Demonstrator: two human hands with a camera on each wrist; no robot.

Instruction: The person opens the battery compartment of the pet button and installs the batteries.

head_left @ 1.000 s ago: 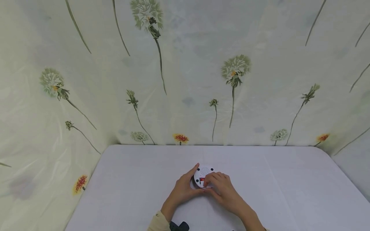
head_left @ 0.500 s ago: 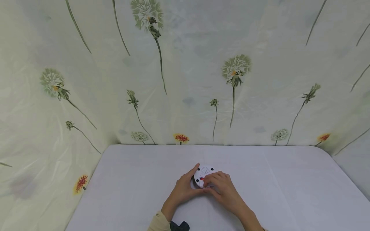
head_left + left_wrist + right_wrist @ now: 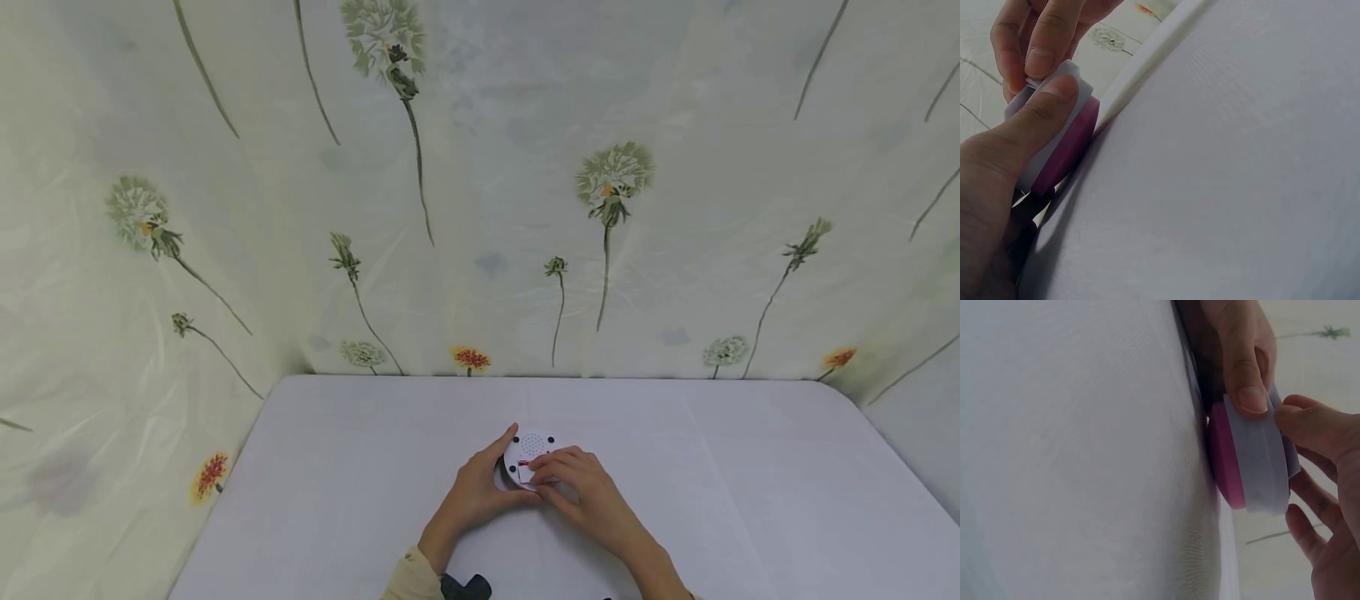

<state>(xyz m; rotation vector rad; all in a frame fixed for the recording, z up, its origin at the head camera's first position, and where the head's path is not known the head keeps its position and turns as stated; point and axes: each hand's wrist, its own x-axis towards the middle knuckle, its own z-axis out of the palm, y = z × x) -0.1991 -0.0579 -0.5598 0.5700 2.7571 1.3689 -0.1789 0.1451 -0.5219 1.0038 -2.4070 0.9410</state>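
Observation:
A round white device (image 3: 531, 442) with a pink underside lies on the table, its dotted grille and dark feet facing up. My left hand (image 3: 480, 483) grips its rim, the thumb across the white side wall (image 3: 1257, 456) in the right wrist view. A white battery cover (image 3: 525, 475) lies over most of a compartment in the device; a narrow red strip (image 3: 523, 462) shows at its far edge. My right hand (image 3: 581, 492) bends over the near right part and pinches the cover, with its thumb (image 3: 1294, 422) at the device's near edge. The fingers hide part of the cover.
A white cloth covers the table (image 3: 360, 450). Behind it hangs a flower-printed curtain (image 3: 487, 208). A dark object (image 3: 467, 587) is beside my left wrist at the bottom edge.
Less red shows in the compartment than a second ago, and more of the white cover lies over it. My right fingers have shifted slightly; the left hand keeps its hold.

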